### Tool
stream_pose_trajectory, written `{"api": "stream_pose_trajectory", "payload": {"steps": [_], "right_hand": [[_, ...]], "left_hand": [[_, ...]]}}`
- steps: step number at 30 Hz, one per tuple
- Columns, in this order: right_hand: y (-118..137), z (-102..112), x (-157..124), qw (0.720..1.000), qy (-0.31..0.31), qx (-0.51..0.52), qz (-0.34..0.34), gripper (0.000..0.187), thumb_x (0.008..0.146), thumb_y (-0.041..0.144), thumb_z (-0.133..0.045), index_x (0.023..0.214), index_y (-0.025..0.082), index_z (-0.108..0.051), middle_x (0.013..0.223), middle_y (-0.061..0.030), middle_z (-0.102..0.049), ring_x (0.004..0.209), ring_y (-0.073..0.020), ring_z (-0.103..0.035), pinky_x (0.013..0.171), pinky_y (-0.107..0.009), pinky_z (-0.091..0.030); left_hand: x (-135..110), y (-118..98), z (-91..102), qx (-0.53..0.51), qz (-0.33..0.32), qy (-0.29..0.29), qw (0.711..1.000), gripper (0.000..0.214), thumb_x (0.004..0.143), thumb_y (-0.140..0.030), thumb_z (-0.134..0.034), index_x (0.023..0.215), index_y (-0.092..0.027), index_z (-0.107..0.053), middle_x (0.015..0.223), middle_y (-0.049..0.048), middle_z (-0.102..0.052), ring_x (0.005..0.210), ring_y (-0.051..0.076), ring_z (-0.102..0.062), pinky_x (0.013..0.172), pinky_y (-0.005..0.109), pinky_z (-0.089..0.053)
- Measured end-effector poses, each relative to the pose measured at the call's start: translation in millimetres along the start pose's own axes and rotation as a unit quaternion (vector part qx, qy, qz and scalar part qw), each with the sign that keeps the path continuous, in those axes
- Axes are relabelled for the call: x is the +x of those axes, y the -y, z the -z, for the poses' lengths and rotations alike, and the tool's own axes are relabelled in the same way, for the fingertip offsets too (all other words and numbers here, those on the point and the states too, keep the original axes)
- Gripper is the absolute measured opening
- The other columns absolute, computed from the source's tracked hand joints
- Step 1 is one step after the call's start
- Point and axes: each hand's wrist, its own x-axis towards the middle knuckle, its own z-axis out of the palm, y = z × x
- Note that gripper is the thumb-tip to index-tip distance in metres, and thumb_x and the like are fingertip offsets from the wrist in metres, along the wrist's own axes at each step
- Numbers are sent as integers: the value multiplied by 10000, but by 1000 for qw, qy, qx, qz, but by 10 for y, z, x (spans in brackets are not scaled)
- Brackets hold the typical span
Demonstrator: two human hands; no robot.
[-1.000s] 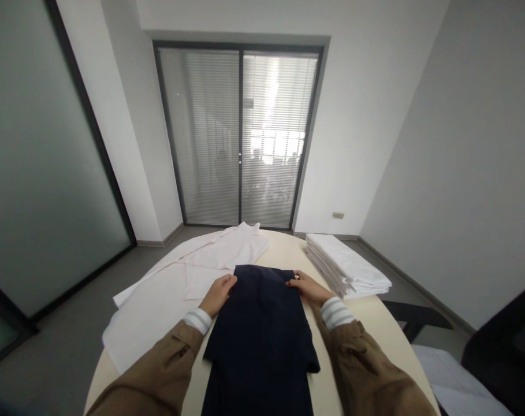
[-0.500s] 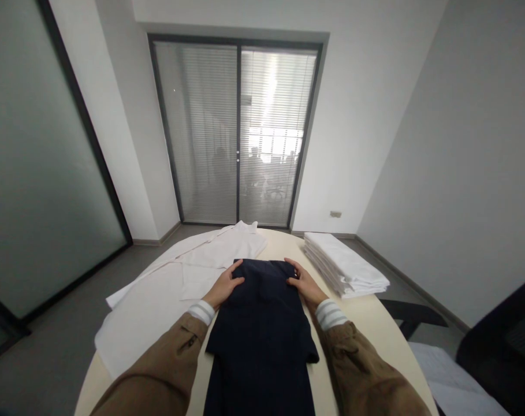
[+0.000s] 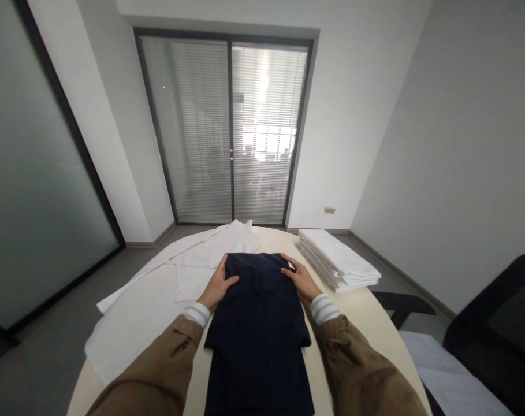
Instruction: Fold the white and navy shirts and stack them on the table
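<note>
A folded dark navy garment (image 3: 257, 323) lies in front of me on a round cream table (image 3: 366, 323). My left hand (image 3: 216, 287) rests flat against the garment's far left edge, fingers stretched out and thumb on the cloth. At the far right edge lies my right hand (image 3: 297, 277), also flat, with its fingers spread on the fabric. Neither hand grips anything. Both arms wear brown sleeves with striped cuffs.
A spread white garment (image 3: 158, 289) covers the table's left and far side. A stack of folded white cloth (image 3: 338, 263) sits at the far right. A black chair (image 3: 496, 329) stands to the right. Glass doors with blinds (image 3: 227, 127) are ahead.
Both hands have slid forward along the navy garment's sides toward its far edge and flattened out. The view has shifted slightly to the right and up.
</note>
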Motion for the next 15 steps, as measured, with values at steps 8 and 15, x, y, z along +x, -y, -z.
{"api": "stream_pose_trajectory", "payload": {"steps": [8, 15], "right_hand": [[0, 135, 5, 994, -2, -84, -65, 778, 657, 314, -823, 1343, 161, -490, 735, 6, -668, 684, -181, -655, 698, -335, -561], [59, 83, -11, 997, -20, -70, -31, 535, 713, 311, -780, 1204, 163, -626, 1107, -98, -703, 985, -215, -669, 894, -333, -541]], "left_hand": [[35, 17, 80, -25, 118, -5, 993, 855, 811, -217, -728, 1517, -161, -248, 1231, 168, -672, 1083, 281, -674, 996, 456, -508], [102, 78, 146, 100, 45, -29, 994, 631, 777, -200, -740, 1357, -143, -496, 1344, 164, -598, 1304, 283, -515, 1096, 395, -408]]}}
